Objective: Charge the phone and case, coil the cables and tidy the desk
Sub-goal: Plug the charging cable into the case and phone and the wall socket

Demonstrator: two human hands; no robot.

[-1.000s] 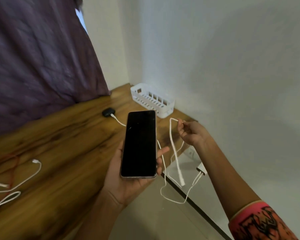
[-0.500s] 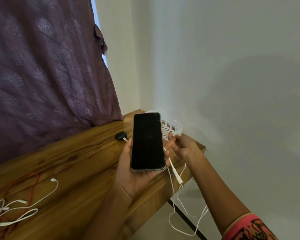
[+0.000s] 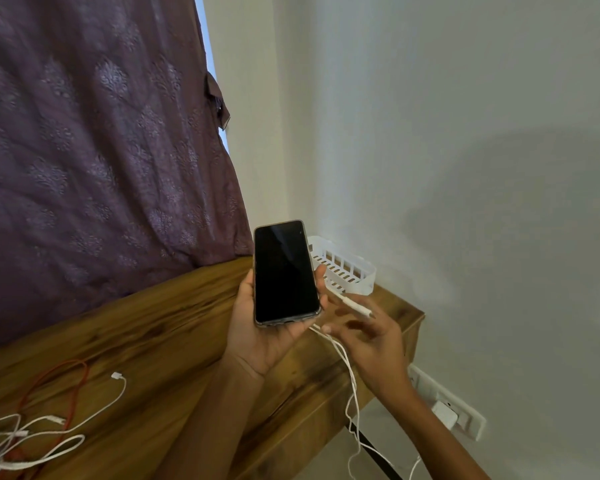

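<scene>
Above the desk [image 3: 146, 327], left hand [image 3: 262, 341] grips the phone [image 3: 284, 271] (screen dark).

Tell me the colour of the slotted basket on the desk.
The basket is white, shown best in the head view.

A home room — purple curtain [image 3: 101, 150], wooden desk [image 3: 153, 341].

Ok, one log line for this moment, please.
left hand: holds phone, screen dark | right hand: at cable plug, grip blurred | status: phone not plugged in
</scene>
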